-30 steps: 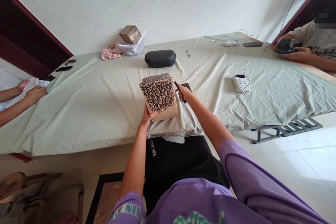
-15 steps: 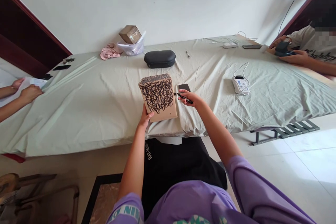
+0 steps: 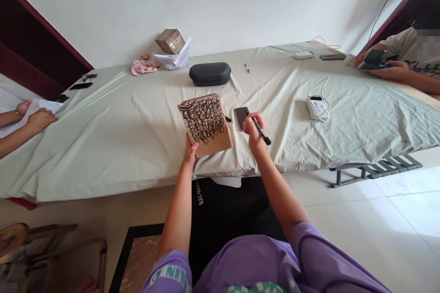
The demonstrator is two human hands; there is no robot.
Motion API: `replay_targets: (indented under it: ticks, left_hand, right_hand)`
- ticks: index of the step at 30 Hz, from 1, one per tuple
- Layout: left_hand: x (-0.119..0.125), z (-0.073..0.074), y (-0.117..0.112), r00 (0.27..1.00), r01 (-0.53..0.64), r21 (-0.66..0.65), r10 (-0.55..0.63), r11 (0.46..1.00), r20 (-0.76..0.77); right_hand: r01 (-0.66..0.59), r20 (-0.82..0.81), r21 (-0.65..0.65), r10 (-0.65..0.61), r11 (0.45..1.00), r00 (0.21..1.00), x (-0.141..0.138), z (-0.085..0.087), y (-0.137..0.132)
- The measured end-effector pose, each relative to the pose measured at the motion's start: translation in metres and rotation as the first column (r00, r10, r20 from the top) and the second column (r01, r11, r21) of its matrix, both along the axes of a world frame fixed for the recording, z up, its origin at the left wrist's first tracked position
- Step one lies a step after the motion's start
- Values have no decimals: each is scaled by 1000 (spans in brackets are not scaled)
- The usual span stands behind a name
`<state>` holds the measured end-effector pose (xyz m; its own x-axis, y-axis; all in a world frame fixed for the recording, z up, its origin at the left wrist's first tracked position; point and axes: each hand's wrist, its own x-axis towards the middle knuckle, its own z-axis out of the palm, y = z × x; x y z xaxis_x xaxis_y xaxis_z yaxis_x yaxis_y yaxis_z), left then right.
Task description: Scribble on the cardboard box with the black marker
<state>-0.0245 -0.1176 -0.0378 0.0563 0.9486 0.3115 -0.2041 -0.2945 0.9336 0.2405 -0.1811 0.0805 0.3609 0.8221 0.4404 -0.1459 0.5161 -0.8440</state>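
Observation:
My left hand (image 3: 190, 152) grips the lower left edge of a cardboard box (image 3: 205, 123) and holds it tilted over the front of the table. The box's top face is covered with black scribbled loops. My right hand (image 3: 253, 132) is closed round a black marker (image 3: 260, 130), just right of the box and apart from it. A dark phone (image 3: 240, 116) lies on the cloth right behind that hand. A small black cap (image 3: 228, 119) lies between box and phone.
A grey-green cloth (image 3: 120, 137) covers the long table. On it sit a black case (image 3: 210, 73), a white device with a cable (image 3: 316, 107), a pink cloth (image 3: 142, 66) and a small box on a plastic bag (image 3: 171, 42). Another person's hands (image 3: 34, 119) rest at the left; a person holding a dark device (image 3: 376, 60) sits at the right.
My right hand drew the marker back from the box's right edge and down toward me, turning it tip-out to the right. The box tilted slightly left in my left hand.

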Motion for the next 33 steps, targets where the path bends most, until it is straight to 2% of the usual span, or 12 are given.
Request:
replay_targets:
  ticks: [1,4,9,13,18,27,30,33]
  left_hand:
    - [1,0,0,1000,-7,8,7,1000,10]
    - [3,-2,0,999,-3,10,3,1000,43]
    - [5,-4,4,996,45,-7,-44,999,76]
    - [4,-5,5,995,61,-12,-59,998,86]
    - [3,-8,6,997,35,-11,-35,999,63]
    - [3,-6,5,999,45,-18,-44,999,28]
    - [2,-7,6,999,37,-18,-37,999,8]
    - [1,-6,6,999,37,-14,-37,999,-10]
  right_hand:
    - [39,69,28,-41,999,997,-9,-5,-4]
    - [38,211,81,-54,996,976,-31,-17,-7]
    - [86,352,207,-156,975,923,-49,-21,3]
    - [157,306,238,-228,959,924,-56,-27,8]
    - [255,242,197,-299,947,923,-61,-37,14]
    - [271,238,66,-279,960,930,-59,-42,16]
    - [302,196,50,-306,952,932,-60,-42,20]
    - [280,204,52,-285,959,937,-59,-41,25]
